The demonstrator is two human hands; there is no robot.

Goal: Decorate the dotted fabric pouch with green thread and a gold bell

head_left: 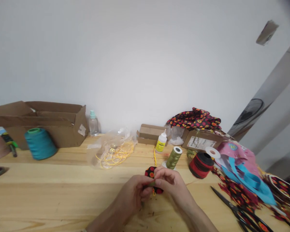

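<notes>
Pinching a small greenish bit [152,183], too blurred to identify, your left hand [134,192] and right hand [171,183] meet over the dark patterned cloth piece [149,172], which shows behind and beneath them. Just beyond stands the green thread spool [173,160]; farther back, the yellow-labelled bottle [160,145], then a small cardboard box [149,132].

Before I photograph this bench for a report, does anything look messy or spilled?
Yellow cord lies in loose, overlapping loops at the clear plastic bag, unlike the neatly wound green spool. I see no spill.
</notes>
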